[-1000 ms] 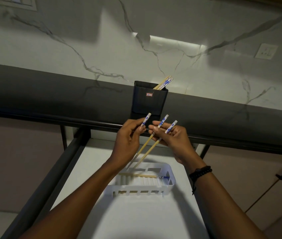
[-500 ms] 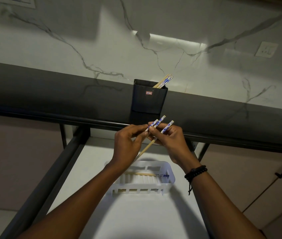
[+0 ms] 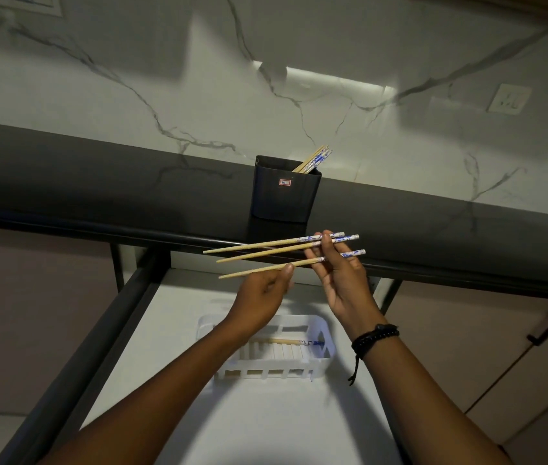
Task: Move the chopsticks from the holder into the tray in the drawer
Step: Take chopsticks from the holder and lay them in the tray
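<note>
- Three chopsticks, fanned and near level, are pinched in the right hand above the open drawer.
- Left hand: thumb touches the lowest one; I cannot confirm a grip.
- Black holder, far, on the counter, contains further chopsticks.
- White tray, near, contains one chopstick.

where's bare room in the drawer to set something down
Bare drawer floor on the near side of the tray, and left of it up to the dark rail. Crowded above the tray: the right hand holds three chopsticks, the left hand touches one.
</note>
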